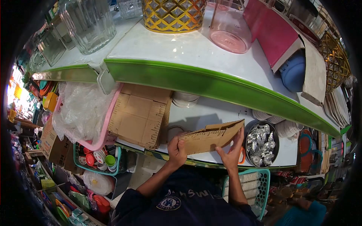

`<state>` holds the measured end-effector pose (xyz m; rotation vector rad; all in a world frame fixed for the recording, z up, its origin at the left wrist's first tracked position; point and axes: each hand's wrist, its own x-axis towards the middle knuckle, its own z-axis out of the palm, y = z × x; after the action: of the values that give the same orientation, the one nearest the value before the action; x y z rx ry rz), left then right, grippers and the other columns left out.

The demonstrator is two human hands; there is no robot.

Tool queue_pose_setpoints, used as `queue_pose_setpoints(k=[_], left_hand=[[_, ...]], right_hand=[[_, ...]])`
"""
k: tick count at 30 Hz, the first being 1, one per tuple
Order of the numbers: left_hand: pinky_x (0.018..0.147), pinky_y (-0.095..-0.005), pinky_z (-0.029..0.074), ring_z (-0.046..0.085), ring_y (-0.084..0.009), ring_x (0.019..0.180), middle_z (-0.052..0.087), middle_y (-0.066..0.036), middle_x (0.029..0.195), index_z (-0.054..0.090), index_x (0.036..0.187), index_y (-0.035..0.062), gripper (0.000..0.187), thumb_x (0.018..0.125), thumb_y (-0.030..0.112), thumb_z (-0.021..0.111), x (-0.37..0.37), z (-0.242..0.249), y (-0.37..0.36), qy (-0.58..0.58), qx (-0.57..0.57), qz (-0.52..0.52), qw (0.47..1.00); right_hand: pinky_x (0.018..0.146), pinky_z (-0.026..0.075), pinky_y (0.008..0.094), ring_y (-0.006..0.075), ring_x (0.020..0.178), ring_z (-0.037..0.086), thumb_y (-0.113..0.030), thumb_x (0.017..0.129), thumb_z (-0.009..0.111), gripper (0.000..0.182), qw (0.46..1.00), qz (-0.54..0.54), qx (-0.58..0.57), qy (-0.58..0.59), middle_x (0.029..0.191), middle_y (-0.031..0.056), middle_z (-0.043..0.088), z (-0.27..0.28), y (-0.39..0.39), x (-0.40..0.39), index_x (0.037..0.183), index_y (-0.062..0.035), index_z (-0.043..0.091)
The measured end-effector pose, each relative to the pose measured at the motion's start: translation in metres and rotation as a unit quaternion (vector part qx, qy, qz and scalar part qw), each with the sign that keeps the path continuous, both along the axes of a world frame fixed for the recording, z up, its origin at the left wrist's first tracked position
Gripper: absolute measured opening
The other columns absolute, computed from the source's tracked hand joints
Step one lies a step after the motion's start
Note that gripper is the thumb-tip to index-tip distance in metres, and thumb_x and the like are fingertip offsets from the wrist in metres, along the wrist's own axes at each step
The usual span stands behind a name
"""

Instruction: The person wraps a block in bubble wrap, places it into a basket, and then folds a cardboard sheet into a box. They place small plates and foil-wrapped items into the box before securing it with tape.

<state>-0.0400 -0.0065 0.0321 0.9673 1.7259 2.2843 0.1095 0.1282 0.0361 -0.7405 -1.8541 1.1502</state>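
A folded piece of brown cardboard (207,141) is held up between my two hands, over the front edge of the lower white shelf. My left hand (177,150) grips its left end, with the thumb on the near face. At the right end, my right hand (230,150) has its fingers behind the cardboard and its thumb against the lower edge. To the left, a stack of flattened cardboard (137,118) lies on the shelf. Right of my right hand is a round dark tray (263,144) of silvery foil-like pieces.
A green-edged upper shelf (211,79) with glassware spans above my hands. A pink basket (103,128) with clear plastic stands left. Stacked white dishes (288,128) sit right. Below are a teal basket of lids (98,172) and a green crate (266,192).
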Motion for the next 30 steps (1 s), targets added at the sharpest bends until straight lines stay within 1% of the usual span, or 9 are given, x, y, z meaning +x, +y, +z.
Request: queue_pose_setpoints(k=[3,5,10,12,15,16,20,25,30], left_hand=[[0.085,-0.033,0.047,0.06,-0.0223,0.093,0.063,-0.016,0.104,0.057,0.111,-0.0062,0.033,0.103,0.023,0.044,-0.002,-0.005,0.003,0.058,0.001,0.013,0.998],[0.093,-0.0373,0.043,0.057,-0.0279,0.106,0.057,-0.021,0.118,0.052,0.12,-0.0054,0.036,0.103,0.025,0.043,0.0,-0.017,0.004,0.061,0.04,-0.004,0.997],[0.1,-0.0428,0.04,0.052,-0.0324,0.117,0.049,-0.024,0.128,0.045,0.127,-0.003,0.042,0.102,0.031,0.041,0.003,-0.025,0.002,0.099,0.06,-0.022,0.993],[0.105,-0.0467,0.037,0.047,-0.0378,0.126,0.046,-0.026,0.134,0.043,0.131,-0.0016,0.046,0.103,0.034,0.035,0.005,-0.021,0.003,0.126,0.056,-0.041,0.99],[0.108,-0.0489,0.034,0.043,-0.0413,0.131,0.041,-0.029,0.14,0.042,0.134,-0.0002,0.048,0.103,0.035,0.032,0.005,-0.009,0.007,0.184,0.048,-0.039,0.981],[0.111,-0.051,0.03,0.037,-0.0443,0.136,0.033,-0.031,0.147,0.042,0.137,0.0013,0.051,0.104,0.038,0.029,0.007,-0.016,0.007,0.184,0.046,-0.054,0.98],[0.112,-0.0516,0.028,0.033,-0.0454,0.139,0.028,-0.032,0.15,0.044,0.136,0.0011,0.052,0.104,0.039,0.03,0.01,-0.022,0.008,0.187,0.025,-0.05,0.981],[0.114,-0.0533,0.025,0.028,-0.0464,0.141,0.026,-0.032,0.151,0.043,0.137,0.0017,0.051,0.104,0.039,0.032,0.01,-0.029,0.009,0.179,-0.013,-0.084,0.98],[0.114,-0.0528,0.023,0.026,-0.0454,0.142,0.023,-0.031,0.153,0.037,0.141,0.0023,0.055,0.103,0.041,0.035,0.009,-0.045,0.011,0.15,0.001,-0.096,0.984]], right_hand=[[0.112,0.03,0.0426,0.0318,0.135,0.036,-0.028,0.064,0.091,0.124,0.999,0.033,-0.024,0.009,0.147,0.0208,0.032,-0.005,-0.001,0.001,0.153,-0.0014,0.008],[0.111,0.033,0.0416,0.0302,0.135,0.036,-0.025,0.064,0.092,0.127,0.99,0.071,-0.091,0.083,0.148,0.0195,0.028,-0.004,-0.009,-0.001,0.153,-0.0029,0.004],[0.111,0.033,0.0421,0.0298,0.136,0.035,-0.025,0.067,0.089,0.125,0.989,0.097,-0.068,0.092,0.15,0.019,0.026,-0.008,-0.009,0.005,0.153,-0.0035,0.001],[0.112,0.031,0.0437,0.0325,0.138,0.032,-0.03,0.073,0.083,0.118,0.993,0.107,0.01,0.043,0.152,0.0225,0.022,-0.012,-0.009,0.01,0.153,-0.0031,0.001],[0.113,0.029,0.0453,0.0356,0.141,0.029,-0.035,0.078,0.075,0.109,0.988,0.148,0.046,0.016,0.154,0.027,0.018,-0.022,-0.007,0.012,0.151,-0.002,0.002],[0.113,0.027,0.0476,0.0382,0.142,0.025,-0.036,0.08,0.07,0.103,0.988,0.151,-0.003,0.011,0.155,0.0305,0.015,-0.027,-0.01,0.013,0.15,-0.0023,0.003],[0.114,0.025,0.0498,0.0406,0.142,0.024,-0.036,0.082,0.068,0.099,0.987,0.154,-0.054,0.015,0.154,0.0319,0.014,-0.061,-0.01,0.023,0.15,-0.0036,0.003],[0.114,0.024,0.052,0.045,0.142,0.025,-0.033,0.082,0.067,0.092,0.989,0.083,0.111,0.057,0.153,0.0336,0.018,-0.043,-0.01,0.01,0.151,-0.0064,0.013],[0.113,0.025,0.0519,0.0451,0.141,0.027,-0.037,0.082,0.068,0.089,0.985,0.087,0.12,0.091,0.151,0.0331,0.022,-0.036,-0.009,0.002,0.15,-0.0062,0.019]])
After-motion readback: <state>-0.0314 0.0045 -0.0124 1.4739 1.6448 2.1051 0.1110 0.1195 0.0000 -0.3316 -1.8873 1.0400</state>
